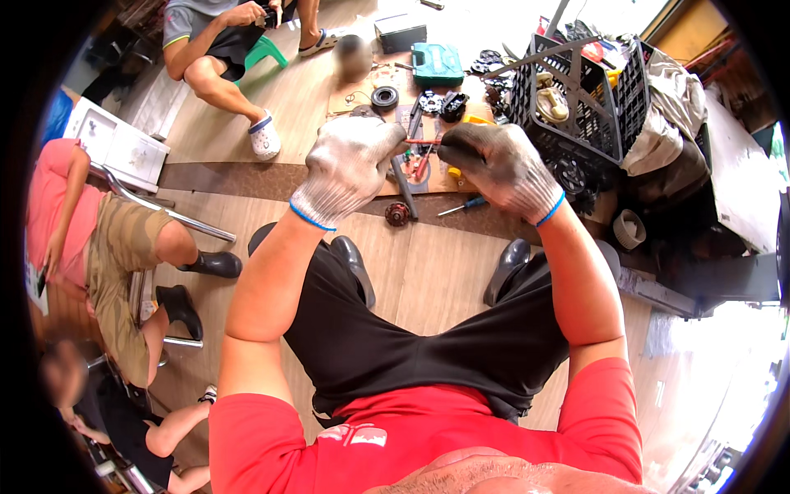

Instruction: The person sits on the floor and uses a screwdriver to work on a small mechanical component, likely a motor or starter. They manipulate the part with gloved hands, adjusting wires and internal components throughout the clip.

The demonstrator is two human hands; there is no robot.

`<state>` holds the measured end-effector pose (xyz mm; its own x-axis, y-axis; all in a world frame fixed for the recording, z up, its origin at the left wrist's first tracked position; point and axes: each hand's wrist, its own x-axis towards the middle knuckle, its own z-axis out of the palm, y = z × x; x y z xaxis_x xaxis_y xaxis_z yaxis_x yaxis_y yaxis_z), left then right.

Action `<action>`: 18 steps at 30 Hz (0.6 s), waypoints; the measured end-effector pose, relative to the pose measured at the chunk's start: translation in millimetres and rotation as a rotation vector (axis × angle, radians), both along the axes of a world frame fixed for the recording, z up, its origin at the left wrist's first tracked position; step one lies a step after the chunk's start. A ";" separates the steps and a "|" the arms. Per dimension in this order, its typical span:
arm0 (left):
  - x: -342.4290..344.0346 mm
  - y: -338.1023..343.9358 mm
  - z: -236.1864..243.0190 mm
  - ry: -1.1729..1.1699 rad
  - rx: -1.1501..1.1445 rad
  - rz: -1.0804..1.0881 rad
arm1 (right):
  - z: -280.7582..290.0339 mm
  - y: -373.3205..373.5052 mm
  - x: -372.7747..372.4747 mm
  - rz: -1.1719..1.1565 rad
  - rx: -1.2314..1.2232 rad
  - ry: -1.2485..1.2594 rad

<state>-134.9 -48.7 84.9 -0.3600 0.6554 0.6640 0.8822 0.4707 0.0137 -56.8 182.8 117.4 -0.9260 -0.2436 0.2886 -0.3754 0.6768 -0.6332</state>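
Observation:
Both my hands wear whitish knitted gloves with blue cuffs and are raised in front of me. My left hand (pixel 350 162) is closed, thumb and fingers pinched together on one end of a thin red wire-like strand (pixel 423 142). Across from it, my right hand (pixel 500 167), its glove blackened over the fingers, is closed around the other end. The strand runs nearly straight between them; its ends are hidden in the fingers. Below on the floor lie a dark bar (pixel 403 188), a round reddish-brown part (pixel 397 215) and a blue-handled screwdriver (pixel 462 206).
Beyond my hands, a teal tool case (pixel 438 64), a black ring-shaped part (pixel 384 98) and other loose parts lie on cardboard. Black plastic crates (pixel 568 107) stand at the right, beside a white basket (pixel 629 229). Several people sit at the left, one on a green stool (pixel 265 54).

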 end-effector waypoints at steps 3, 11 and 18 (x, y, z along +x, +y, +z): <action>1.6 -0.8 4.6 -0.118 -0.126 -0.086 | -7.9 10.6 -5.2 -0.016 -0.034 0.016; 5.0 -3.9 18.0 -0.519 0.133 -0.338 | -30.1 16.7 -21.5 0.000 -0.360 -0.176; 1.7 -0.7 15.2 -0.526 0.351 -0.096 | -43.6 -8.5 -15.6 -0.105 -0.474 -0.206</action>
<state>-133.2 -49.4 100.1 -0.6467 0.4763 0.5957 0.7536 0.2784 0.5955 -72.4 174.3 73.8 -0.9874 -0.0337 0.1543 -0.1569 0.3253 -0.9325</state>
